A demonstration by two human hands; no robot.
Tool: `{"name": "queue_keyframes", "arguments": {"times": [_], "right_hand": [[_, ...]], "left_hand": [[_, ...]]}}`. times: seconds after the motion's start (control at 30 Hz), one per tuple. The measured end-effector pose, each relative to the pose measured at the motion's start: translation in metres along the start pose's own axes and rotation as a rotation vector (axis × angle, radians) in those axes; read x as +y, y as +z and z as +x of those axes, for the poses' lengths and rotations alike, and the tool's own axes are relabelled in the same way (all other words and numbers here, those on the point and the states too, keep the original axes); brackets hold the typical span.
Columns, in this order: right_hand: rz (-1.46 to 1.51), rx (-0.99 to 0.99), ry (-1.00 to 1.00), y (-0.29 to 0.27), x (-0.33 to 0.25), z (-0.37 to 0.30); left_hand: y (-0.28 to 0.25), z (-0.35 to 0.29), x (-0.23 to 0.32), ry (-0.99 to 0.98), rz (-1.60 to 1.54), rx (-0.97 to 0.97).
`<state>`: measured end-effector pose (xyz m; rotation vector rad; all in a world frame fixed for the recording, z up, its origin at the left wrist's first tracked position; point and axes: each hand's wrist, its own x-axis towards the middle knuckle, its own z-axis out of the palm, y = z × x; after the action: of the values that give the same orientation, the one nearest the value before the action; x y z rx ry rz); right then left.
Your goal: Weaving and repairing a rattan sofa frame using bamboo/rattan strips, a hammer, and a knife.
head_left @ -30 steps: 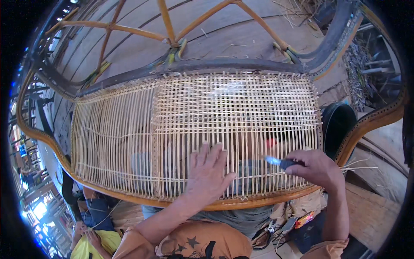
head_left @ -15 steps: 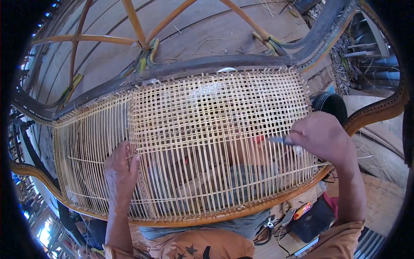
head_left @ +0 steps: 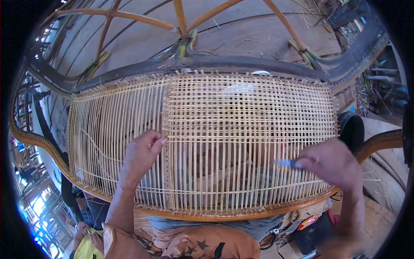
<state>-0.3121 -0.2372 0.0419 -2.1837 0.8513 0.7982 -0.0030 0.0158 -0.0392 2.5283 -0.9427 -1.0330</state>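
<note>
A woven cane panel [head_left: 250, 112] stretches across a rattan frame in front of me. Its right section has a close open-square weave in the far part and mostly lengthwise strands in the near part. At the wooden divider [head_left: 167, 172], my left hand [head_left: 145, 151] is closed, thumb against curled fingers. A loose cane strand [head_left: 95, 144] curves across the left section to this hand; its end is hidden in the fingers. Over the right section, my right hand [head_left: 330, 162] grips a short pointed tool with a bluish metal blade [head_left: 283, 162], its tip directed left.
The frame's front rail [head_left: 241, 214] runs close to my body. Rattan legs [head_left: 179, 15] rise at the far side above plank flooring. A black bucket [head_left: 351, 129] stands beyond the right edge. At the lower left, another person in yellow [head_left: 88, 244] is partly visible.
The view has shifted, so the panel appears farther right. My left fingers have curled in at the divider. My right hand, with the pointed tool, has come nearer to me over the open strands.
</note>
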Motion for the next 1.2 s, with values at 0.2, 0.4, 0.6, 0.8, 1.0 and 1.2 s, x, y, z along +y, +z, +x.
{"name": "queue_keyframes", "arguments": {"times": [0.2,0.4,0.6,0.8,1.0,1.2], "right_hand": [[-0.070,-0.011,-0.060,0.006,-0.017,0.012],[-0.165,0.095,-0.032,0.007,-0.030,0.027],[0.054,0.009,-0.011,0.009,-0.050,0.038],[-0.052,0.173,-0.113,0.021,-0.076,0.050],[0.055,0.064,-0.104,0.026,-0.080,0.057],[0.217,0.347,0.050,0.002,-0.021,0.004]], "left_hand": [[-0.006,0.006,-0.004,0.061,0.057,-0.082],[-0.010,0.012,-0.010,0.056,0.066,-0.128],[-0.011,0.013,-0.014,0.148,0.011,-0.137],[-0.013,0.016,-0.016,0.181,0.041,-0.152],[-0.009,0.017,-0.025,0.243,0.053,-0.148],[-0.010,0.016,-0.013,0.020,-0.031,-0.216]]}}
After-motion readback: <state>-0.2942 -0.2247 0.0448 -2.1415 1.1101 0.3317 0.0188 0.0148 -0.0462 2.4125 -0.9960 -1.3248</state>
